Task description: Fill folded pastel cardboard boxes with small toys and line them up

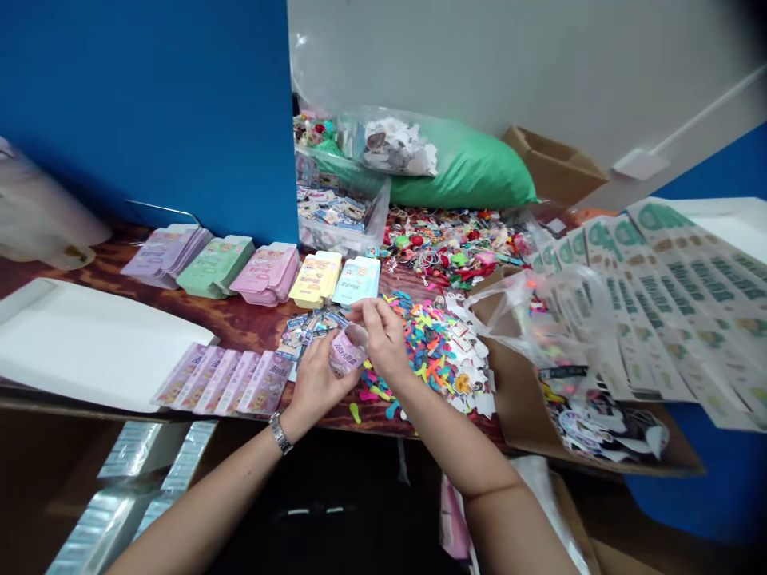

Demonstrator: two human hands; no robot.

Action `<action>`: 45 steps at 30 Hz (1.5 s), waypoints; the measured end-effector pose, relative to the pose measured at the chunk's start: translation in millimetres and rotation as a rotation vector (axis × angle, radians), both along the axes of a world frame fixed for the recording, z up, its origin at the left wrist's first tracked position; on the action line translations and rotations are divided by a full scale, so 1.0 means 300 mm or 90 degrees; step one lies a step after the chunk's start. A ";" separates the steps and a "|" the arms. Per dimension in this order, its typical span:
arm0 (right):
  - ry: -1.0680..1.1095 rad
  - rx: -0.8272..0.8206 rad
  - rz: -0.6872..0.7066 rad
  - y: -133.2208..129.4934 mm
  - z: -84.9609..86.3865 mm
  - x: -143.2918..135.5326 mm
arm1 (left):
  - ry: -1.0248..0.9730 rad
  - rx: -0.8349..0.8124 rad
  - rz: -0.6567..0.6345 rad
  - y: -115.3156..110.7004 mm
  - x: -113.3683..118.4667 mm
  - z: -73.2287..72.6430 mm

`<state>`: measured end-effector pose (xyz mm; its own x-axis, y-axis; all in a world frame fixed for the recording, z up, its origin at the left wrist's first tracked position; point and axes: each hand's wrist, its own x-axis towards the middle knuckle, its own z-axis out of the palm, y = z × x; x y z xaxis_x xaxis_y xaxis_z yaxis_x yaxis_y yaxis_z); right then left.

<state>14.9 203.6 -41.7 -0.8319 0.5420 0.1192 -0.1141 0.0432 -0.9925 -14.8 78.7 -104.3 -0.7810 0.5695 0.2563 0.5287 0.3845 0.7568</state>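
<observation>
My left hand [320, 379], with a metal watch on its wrist, is wrapped round a small purple printed carton [344, 353]. The carton is tilted, and its top looks open. My right hand [387, 339] is closed in a pinch at the carton's upper edge; whatever its fingertips hold is hidden. Below and beside the hands lie printed cards [311, 329] and a heap of small bright plastic pieces [423, 339]. White cut-out pieces [470, 355] lie at the heap's right. A row of purple cartons [224, 379] lies left of my left hand.
Flat carton stacks in purple [161, 254], green [214, 266], pink [265, 274], yellow [315, 279] and light blue [358, 279] line the back. A clear bin [341, 220], green bag [461, 160] and trinkets [449, 247] lie behind. An open cardboard box [521, 395] stands right.
</observation>
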 end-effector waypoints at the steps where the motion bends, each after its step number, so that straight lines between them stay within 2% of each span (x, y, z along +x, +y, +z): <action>1: -0.001 0.037 0.004 0.002 0.009 0.011 | -0.005 0.002 0.002 -0.003 0.001 0.003; 4: 0.037 0.138 -0.001 0.028 0.043 0.051 | -0.014 0.018 0.001 -0.015 0.000 0.010; 7: 0.092 0.328 -0.039 0.070 0.061 0.100 | -0.002 0.056 0.000 -0.030 -0.008 0.017; 10: 0.083 0.469 0.012 0.090 0.056 0.147 | 0.056 0.098 -0.015 -0.044 -0.018 0.019; 13: 0.067 0.531 0.066 0.075 0.047 0.174 | 0.131 0.101 -0.034 -0.052 -0.027 0.015; 18: 0.053 0.613 0.050 0.043 0.061 0.161 | 0.220 0.068 -0.047 -0.061 -0.024 0.019; 23: 0.019 0.690 0.070 0.045 0.065 0.123 | 0.246 0.041 -0.061 -0.071 -0.003 0.037; 26: 0.027 0.702 0.060 0.046 0.069 0.119 | 0.234 0.037 -0.062 -0.077 0.001 0.036; 29: 0.037 0.654 0.035 0.039 0.082 0.130 | 0.213 0.041 -0.039 -0.078 -0.001 0.029; 35: 0.024 0.614 0.090 0.037 0.086 0.162 | 0.178 0.069 -0.036 -0.082 -0.004 0.032; 39: 0.048 0.535 0.119 0.048 0.061 0.193 | 0.136 0.094 -0.076 -0.092 -0.009 0.050; 42: 0.045 0.508 0.104 0.035 0.035 0.204 | 0.119 0.124 -0.099 -0.096 -0.010 0.058; 45: -0.004 0.392 0.096 0.008 0.020 0.200 | 0.137 0.141 -0.113 -0.098 -0.008 0.060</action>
